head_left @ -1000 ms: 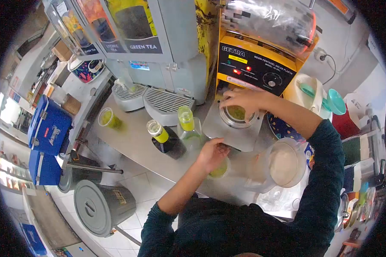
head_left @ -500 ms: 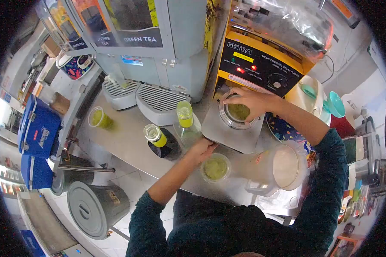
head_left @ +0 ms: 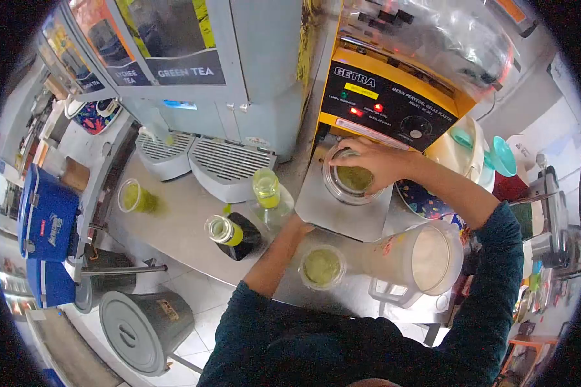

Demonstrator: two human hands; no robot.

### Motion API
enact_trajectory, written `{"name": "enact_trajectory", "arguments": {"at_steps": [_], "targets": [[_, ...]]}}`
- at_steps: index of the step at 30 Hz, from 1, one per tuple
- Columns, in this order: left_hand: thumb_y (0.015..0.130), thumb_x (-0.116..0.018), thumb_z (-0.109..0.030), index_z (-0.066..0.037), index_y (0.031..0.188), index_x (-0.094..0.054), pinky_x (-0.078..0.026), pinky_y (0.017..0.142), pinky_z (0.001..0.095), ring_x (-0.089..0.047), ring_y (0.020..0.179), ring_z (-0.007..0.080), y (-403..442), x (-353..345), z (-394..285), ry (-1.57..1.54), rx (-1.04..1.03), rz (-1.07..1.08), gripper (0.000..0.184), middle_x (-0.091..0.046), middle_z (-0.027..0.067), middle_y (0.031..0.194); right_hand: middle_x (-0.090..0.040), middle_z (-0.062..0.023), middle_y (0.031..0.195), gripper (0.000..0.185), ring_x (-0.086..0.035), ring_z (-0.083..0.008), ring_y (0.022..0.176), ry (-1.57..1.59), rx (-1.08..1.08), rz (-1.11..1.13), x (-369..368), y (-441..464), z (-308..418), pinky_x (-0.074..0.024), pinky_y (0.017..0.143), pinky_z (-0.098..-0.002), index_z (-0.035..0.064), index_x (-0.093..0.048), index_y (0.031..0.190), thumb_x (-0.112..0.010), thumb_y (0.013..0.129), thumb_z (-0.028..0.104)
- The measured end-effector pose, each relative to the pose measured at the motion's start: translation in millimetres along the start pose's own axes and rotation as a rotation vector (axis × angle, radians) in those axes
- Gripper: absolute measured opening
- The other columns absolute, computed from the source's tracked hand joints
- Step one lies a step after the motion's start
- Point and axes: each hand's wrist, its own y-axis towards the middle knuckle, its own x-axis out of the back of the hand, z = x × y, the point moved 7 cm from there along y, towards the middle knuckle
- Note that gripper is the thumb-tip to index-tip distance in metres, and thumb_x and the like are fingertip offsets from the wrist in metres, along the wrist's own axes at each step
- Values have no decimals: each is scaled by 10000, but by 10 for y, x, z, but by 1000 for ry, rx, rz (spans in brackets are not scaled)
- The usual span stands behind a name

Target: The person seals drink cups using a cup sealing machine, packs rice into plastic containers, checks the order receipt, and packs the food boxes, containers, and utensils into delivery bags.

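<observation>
My right hand curls over a plastic cup of green drink, thumb and fingers around its rim. The cup sits in the round metal holder of the yellow and black cup sealing machine. My left hand is at the front left edge of the machine's metal plate, its fingers hidden beneath or behind that edge. Close to this hand, a second cup of green drink stands on the counter. Left of it are a dark bottle with a yellow band and a clear bottle with a yellow-green neck.
A large clear pitcher stands at the counter's right. Farther left is another green-filled cup, before the grey tea dispenser. A lidded grey bin and blue cooler boxes stand beyond the counter edge.
My left hand has slipped farther out of sight at the machine plate's edge. My right hand stays around the cup in the holder. The camera view has shifted slightly.
</observation>
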Motion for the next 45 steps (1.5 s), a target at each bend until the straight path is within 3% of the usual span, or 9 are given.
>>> {"name": "enact_trajectory", "arguments": {"at_steps": [13, 17, 20, 27, 34, 36, 39, 40, 45], "targets": [[837, -451, -74, -39, 1118, -438, -399, 886, 305, -473, 1023, 162, -257, -137, -136, -412, 121, -37, 283, -499, 69, 1087, -351, -123, 1124, 836, -329, -327, 1088, -59, -115, 88, 69, 89, 78, -279, 931, -404, 143, -404, 1166, -747, 405, 192], [842, -452, -100, -17, 1149, -413, -390, 889, 314, -459, 1050, 190, -523, -67, -88, 601, -41, -120, 320, -468, 107, 1138, -365, -178, 1135, 859, -313, -342, 1131, -278, -16, 36, 281, 59, 273, -259, 961, -393, 70, -380, 1173, -703, 402, 265], [843, -449, -111, 8, 1181, -391, -327, 941, 288, -410, 1118, 214, -888, 190, 166, 214, 128, -231, 363, -432, 160, 1188, -341, -198, 1194, 883, -303, -354, 1151, -179, -56, -98, 500, -141, 322, -255, 972, -377, 64, -363, 1194, -688, 396, 256], [855, -435, -78, -43, 1238, -353, -338, 902, 281, -434, 1076, 152, -1965, -22, -116, 1020, -19, -240, 393, -455, 82, 1191, -306, -216, 1241, 933, -309, -352, 1158, -56, -167, -24, 901, -584, 1302, -270, 967, -364, 58, -337, 1211, -707, 378, 259], [816, -499, -175, 0, 1115, -472, -343, 905, 337, -437, 1075, 210, -3157, 79, -1437, 876, 313, 179, 347, -510, 128, 1107, -380, -194, 1106, 800, -400, -370, 1007, 131, -253, 282, 69, -598, 2054, -412, 814, -426, 30, -385, 1134, -706, 442, 272], [743, -594, -175, -8, 951, -549, -423, 737, 270, -504, 844, 141, -3375, 482, -2266, 730, 146, -280, 271, -520, 68, 955, -373, -188, 1118, 799, -390, -377, 1015, 178, -335, 251, -127, -598, 2157, -437, 779, -434, 30, -377, 1138, -708, 452, 272], [644, -668, -219, -111, 1133, -430, -386, 821, 363, -449, 985, 231, -3321, 1062, -3490, 1971, 0, -978, 555, -481, 95, 1064, -364, -180, 1135, 814, -377, -370, 1045, 172, -425, 204, -471, -603, 2180, -452, 764, -426, 40, -359, 1156, -711, 460, 274], [615, -695, -231, -121, 1180, -385, -362, 859, 397, -418, 1053, 267, -3207, 963, -3663, 2356, -209, -1021, 653, -463, 107, 1121, -360, -180, 1143, 814, -373, -371, 1053, 142, -441, 198, -574, -595, 2194, -454, 767, -422, 45, -355, 1162, -711, 466, 269], [492, -753, -244, -158, 1237, -296, -323, 900, 434, -331, 1110, 351, -2834, 1739, -3717, 2204, 56, -611, 879, -399, 156, 1187, -321, -170, 1213, 869, -324, -375, 1117, 52, -589, 233, -1125, -657, 2041, -403, 851, -436, 78, -325, 1192, -737, 441, 228]]}}
